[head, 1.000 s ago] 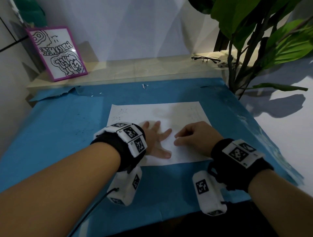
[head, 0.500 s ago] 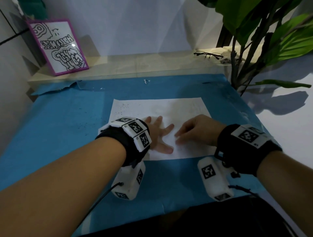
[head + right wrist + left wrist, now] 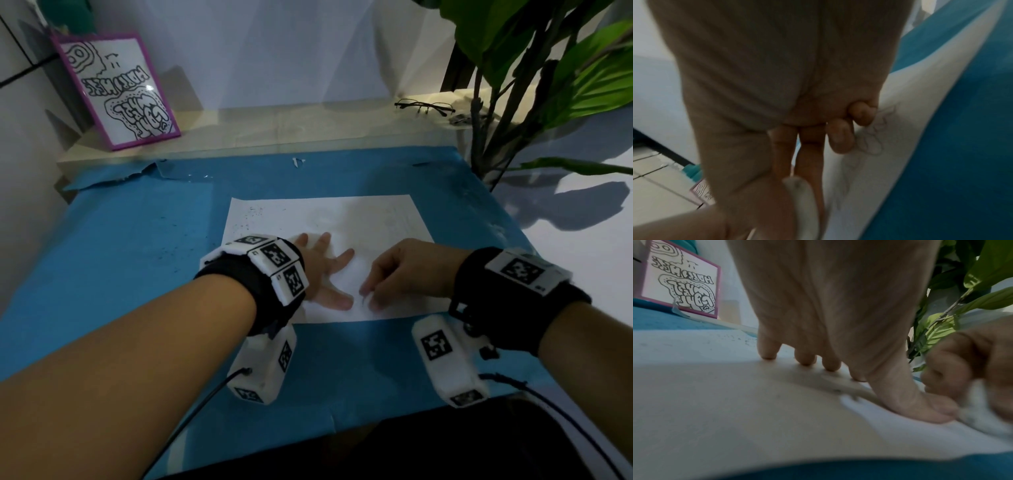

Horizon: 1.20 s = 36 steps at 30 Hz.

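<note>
Down on the near half of the paper [image 3: 342, 219], pressing flat with the left hand [image 3: 325, 270], fingers straight and fanned, thumb stretched toward the right hand [image 3: 407, 270]. Pinching a small eraser [image 3: 799, 199] between the curled right thumb and fingertips, knuckles up; white, rounded, smudged grey at the tip, down at the sheet just beside the left thumb. Lying smooth and rectangular on the matte blue-covered desk [image 3: 137, 257], marked with faint pencil lines [image 3: 875, 138] and dark crumbs [image 3: 246, 219] near the far left corner. Farther back, along a pale ledge [image 3: 308, 126]: a purple-framed doodle picture [image 3: 116, 92] leaning on the wall, thin black glasses [image 3: 424, 107], then the glossy green plant [image 3: 513, 51] at the right.
</note>
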Motion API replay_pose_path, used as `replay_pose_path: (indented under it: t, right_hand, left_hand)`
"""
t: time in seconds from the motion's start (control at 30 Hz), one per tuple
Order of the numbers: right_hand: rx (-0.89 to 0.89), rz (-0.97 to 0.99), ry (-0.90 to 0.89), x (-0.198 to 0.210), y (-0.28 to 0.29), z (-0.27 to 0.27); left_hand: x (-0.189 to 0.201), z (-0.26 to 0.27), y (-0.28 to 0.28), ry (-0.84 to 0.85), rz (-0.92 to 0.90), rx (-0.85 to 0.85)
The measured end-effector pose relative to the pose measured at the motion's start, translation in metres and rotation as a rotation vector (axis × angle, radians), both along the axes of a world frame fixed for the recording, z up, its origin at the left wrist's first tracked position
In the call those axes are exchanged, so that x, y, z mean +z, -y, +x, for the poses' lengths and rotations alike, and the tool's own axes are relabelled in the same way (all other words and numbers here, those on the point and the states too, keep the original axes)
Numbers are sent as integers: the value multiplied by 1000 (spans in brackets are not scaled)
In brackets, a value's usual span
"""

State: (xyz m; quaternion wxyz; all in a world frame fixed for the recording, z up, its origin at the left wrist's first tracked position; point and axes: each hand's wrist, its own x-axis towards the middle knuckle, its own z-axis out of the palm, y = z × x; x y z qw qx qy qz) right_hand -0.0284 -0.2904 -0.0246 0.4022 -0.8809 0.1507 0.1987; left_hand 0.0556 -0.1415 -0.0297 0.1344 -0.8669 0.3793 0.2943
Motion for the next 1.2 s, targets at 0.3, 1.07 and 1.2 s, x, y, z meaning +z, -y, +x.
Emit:
replay_pose_path:
  t: [0.3, 1.07, 1.2]
  right_hand:
    - [-18, -9, 32, -1, 3, 2]
    - [-20, -29, 15, -3, 10, -2]
    - [-117, -31, 136, -7, 12, 0]
  left_hand:
    - [-6, 4, 2, 11, 11, -15]
    - [-2, 2, 1, -21, -24, 6]
    - [-3, 2, 1, -15, -17, 8]
